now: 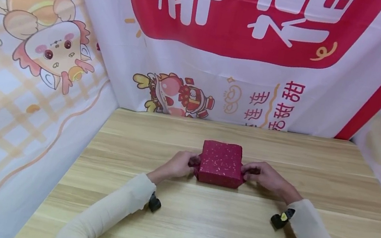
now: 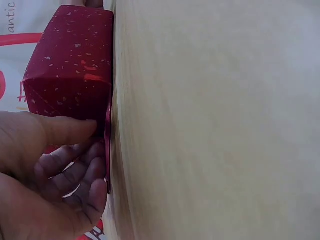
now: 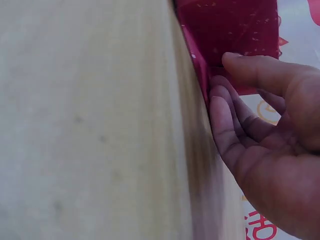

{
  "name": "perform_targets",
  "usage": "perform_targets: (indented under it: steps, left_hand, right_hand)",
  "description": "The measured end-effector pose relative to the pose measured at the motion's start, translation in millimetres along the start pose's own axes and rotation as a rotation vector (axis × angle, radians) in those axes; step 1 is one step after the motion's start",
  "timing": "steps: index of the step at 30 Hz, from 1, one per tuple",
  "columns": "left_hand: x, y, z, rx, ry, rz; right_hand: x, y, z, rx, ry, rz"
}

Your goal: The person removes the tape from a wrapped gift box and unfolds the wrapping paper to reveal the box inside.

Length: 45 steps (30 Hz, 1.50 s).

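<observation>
A dark red box [image 1: 221, 163] with pale flecks sits on the wooden table, its top face closed. Narrow flaps stick out low at its left and right sides. At the left side, my left hand [image 1: 182, 164] grips the box's low edge; in the left wrist view the thumb [image 2: 70, 131] lies against the side wall and the other fingers curl by the flap [image 2: 108, 170]. My right hand [image 1: 266, 176] holds the opposite side. There the right wrist view shows the thumb [image 3: 250, 67] at the wall and fingertips on the flap [image 3: 197, 65]. The box's underside is hidden.
The wooden table [image 1: 195, 228] reaches to a printed cloth [image 1: 191, 65] hanging behind it. Another patterned cloth [image 1: 0, 114] hangs along the left, and a pale one on the right. Small black devices are strapped at the left wrist [image 1: 154, 202] and right wrist [image 1: 282, 219].
</observation>
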<state>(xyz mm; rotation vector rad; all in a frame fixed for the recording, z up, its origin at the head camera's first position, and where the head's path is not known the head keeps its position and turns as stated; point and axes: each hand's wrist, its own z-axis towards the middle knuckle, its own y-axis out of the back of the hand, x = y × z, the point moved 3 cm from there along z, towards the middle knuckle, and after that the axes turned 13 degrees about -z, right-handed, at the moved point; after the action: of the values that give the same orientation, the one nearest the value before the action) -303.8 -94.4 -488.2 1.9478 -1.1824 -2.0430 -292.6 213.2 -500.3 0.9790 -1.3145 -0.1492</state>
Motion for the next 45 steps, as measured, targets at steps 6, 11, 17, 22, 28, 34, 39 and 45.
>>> perform_targets:
  steps: [6, 11, 17, 22, 28, 34, 39, 45]
  left_hand:
    - [-4.6, -0.7, 1.6, -0.006, -0.076, 0.129]
    - [-7.1, 0.2, 3.6, -0.012, -0.142, 0.305]
    - [-11.7, 0.0, 3.2, 0.020, -0.246, 0.510]
    - [-11.9, 1.4, -0.2, 0.037, -0.269, 0.508]
    - [-6.7, 5.4, -5.2, 0.076, -0.292, 0.438]
    - [-7.6, 9.4, -9.3, 0.109, -0.306, 0.415]
    - [-8.8, 11.0, -11.7, 0.127, -0.306, 0.397]
    - [-9.1, 14.9, -13.8, 0.137, -0.305, 0.395]
  right_hand:
    - [-1.1, 0.4, 1.0, -0.016, 0.001, 0.023]
    - [1.5, 0.3, 1.7, -0.030, -0.011, -0.004]
    - [7.1, -2.0, 4.0, -0.023, 0.020, -0.059]
    - [6.3, -1.7, 3.7, -0.022, 0.050, -0.075]
    - [0.7, -0.3, 0.8, -0.040, 0.052, -0.024]
    - [0.6, 0.9, -1.8, -0.077, 0.032, -0.052]
    - [3.5, 2.6, -4.1, -0.111, 0.044, -0.085]
    - [3.3, 6.9, -9.2, -0.150, 0.039, -0.110]
